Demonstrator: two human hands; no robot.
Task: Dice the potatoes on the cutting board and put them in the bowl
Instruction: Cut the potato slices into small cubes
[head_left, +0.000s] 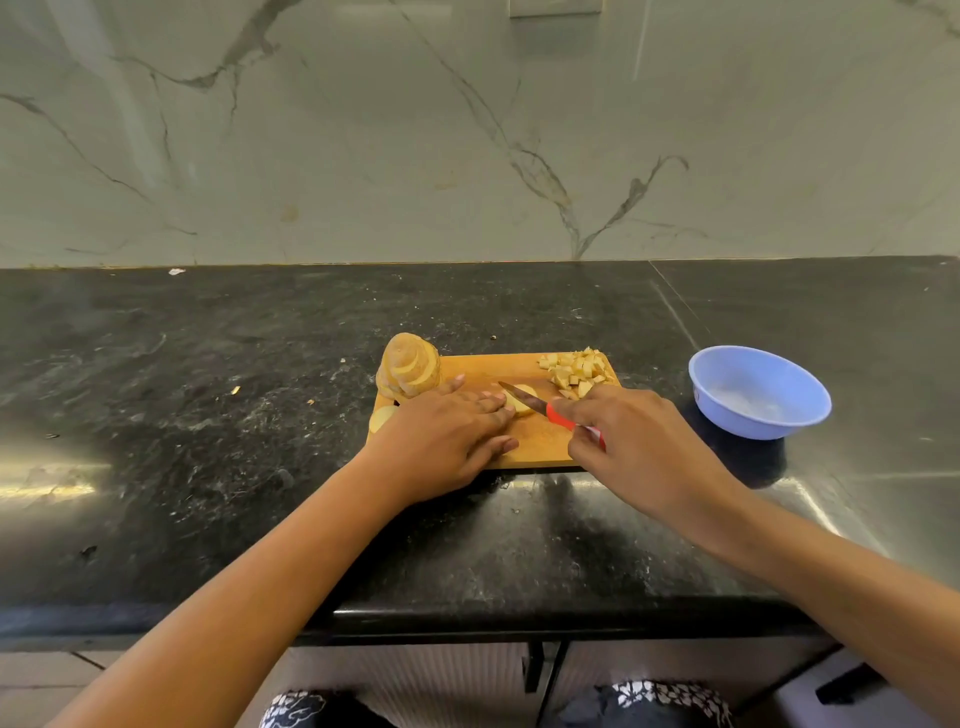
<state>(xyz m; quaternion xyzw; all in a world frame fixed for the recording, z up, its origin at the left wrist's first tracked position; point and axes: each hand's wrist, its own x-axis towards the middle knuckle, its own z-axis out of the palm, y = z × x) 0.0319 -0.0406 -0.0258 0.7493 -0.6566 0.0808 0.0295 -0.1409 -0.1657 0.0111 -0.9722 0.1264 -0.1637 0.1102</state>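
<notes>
- While the left hand (447, 436) pins the potato slice (522, 410) flat-fingered mid cutting board (535, 441),
- right hand (623, 436) grips the knife (531, 401), blade slanting across that slice

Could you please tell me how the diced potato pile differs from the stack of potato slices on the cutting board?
The diced potato pile is small cubes; the stack of potato slices is broad round pieces. The pile lies low at the far right corner of the cutting board; the stack stands taller at its far left. Both are pale potato on the board, not in the bowl.
</notes>
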